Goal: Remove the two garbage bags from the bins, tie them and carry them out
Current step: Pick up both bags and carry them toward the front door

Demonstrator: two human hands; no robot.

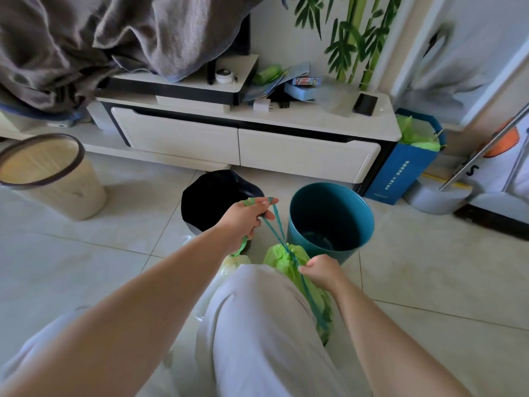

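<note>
Tying is your step now: the green bag (pixel 282 260) sits on the floor at frame centre, just below the teal bin (pixel 329 196). Your left hand (pixel 249 216) grips its drawstrings (pixel 282 240) taut; your right hand (pixel 320 272) pinches the bag's neck. Next, likely, you cross the strings and cinch a knot. Count two bags, counting the pale bag (pixel 233 262) beside it, and three bins, with the black bin (pixel 217 193) and beige bin (pixel 48 179) at left

The head camera is looking forward and down, hovering close over the person's knee (pixel 257 310) and facing the teal bin (pixel 329 207) and low cabinet (pixel 309 156).
</note>
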